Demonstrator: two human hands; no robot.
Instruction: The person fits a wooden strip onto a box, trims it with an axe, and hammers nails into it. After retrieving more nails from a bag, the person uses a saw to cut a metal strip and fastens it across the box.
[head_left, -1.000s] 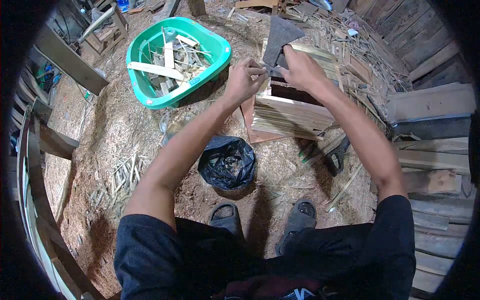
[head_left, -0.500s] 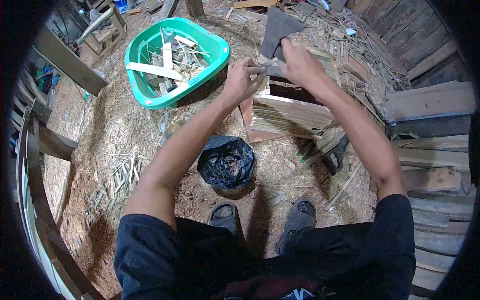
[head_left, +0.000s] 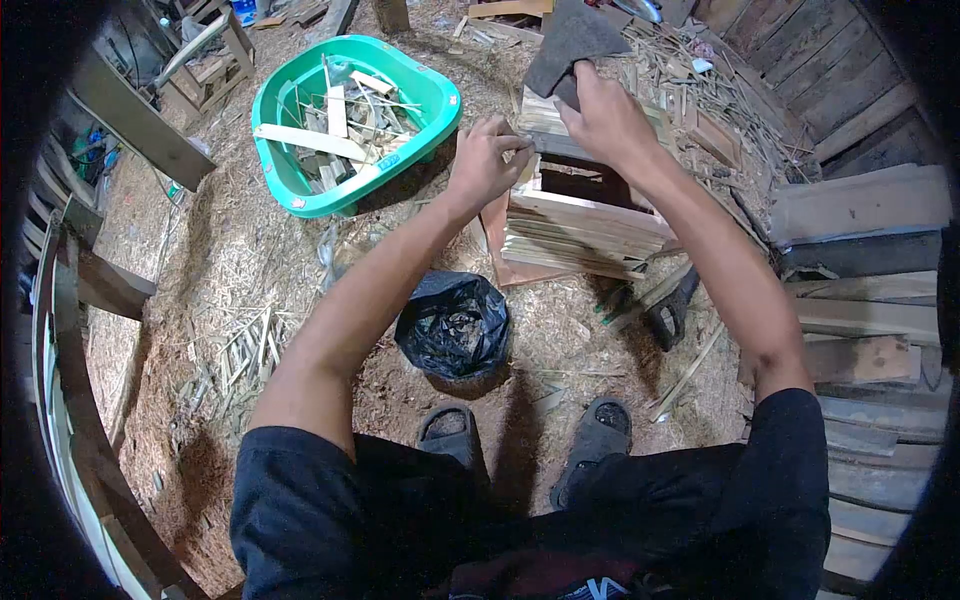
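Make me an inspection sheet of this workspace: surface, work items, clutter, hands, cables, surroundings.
Surface: earthen-looking floor strewn with shavings.
Work items: slatted wooden box with an opening on top; dark axe-like blade above its far side.
Clutter: green tub of wood offcuts; open black bag; loose sticks.
Hands: right hand grips the blade; left hand has fingertips pinched by the box, any small piece there unclear.
Cables: thin dark line at upper left, cannot tell.
Surroundings: plank wall, stacked boards at right.
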